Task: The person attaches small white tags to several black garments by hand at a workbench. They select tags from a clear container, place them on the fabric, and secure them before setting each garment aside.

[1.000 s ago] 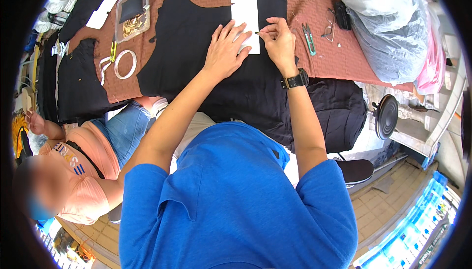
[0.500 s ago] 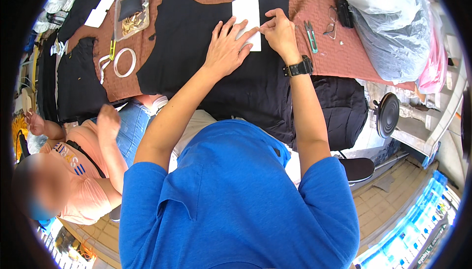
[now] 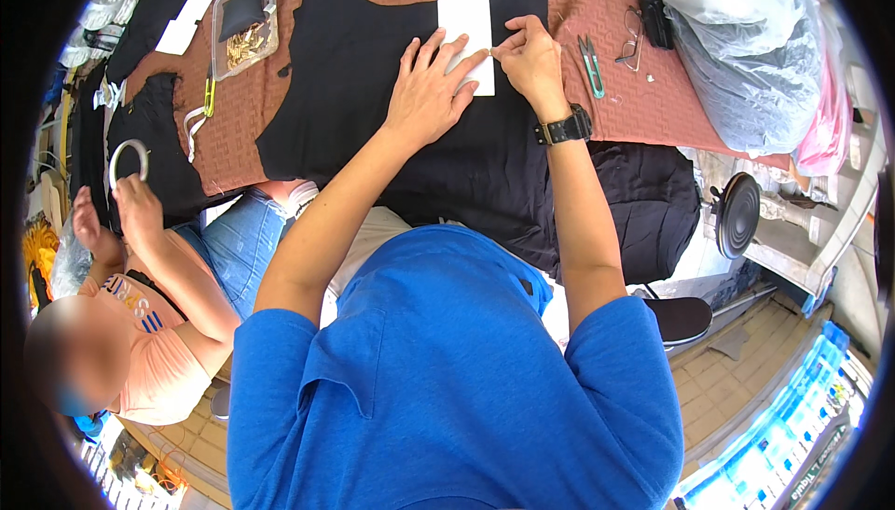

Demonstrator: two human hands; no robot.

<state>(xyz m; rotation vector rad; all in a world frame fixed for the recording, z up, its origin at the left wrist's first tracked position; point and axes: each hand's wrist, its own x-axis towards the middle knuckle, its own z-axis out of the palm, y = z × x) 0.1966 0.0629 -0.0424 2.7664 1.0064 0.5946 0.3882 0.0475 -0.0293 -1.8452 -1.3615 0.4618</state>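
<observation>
A black cut fabric piece (image 3: 350,72) lies spread over the table, its near part hanging down toward me. On it rests a white card strip (image 3: 463,6) with straight edges, running away from me. My left hand (image 3: 429,95) lies flat with fingers spread, pressing partly on the strip and partly on the fabric. My right hand (image 3: 530,62), with a dark watch on the wrist, is closed in a pinch at the strip's right edge, close to my left index fingertip. Whatever is between those fingers is too small to make out.
Teal thread snips (image 3: 590,67), eyeglasses (image 3: 633,39) and a large plastic bag (image 3: 736,53) are on the right. A clear box (image 3: 245,25) with gold-coloured pieces and a yellow cutter (image 3: 209,98) lie left. A person beside me holds up a white ring-shaped roll (image 3: 129,158).
The person on the left has picked the white ring-shaped roll off the table and raised it. My hands stay at almost the same place on the strip.
</observation>
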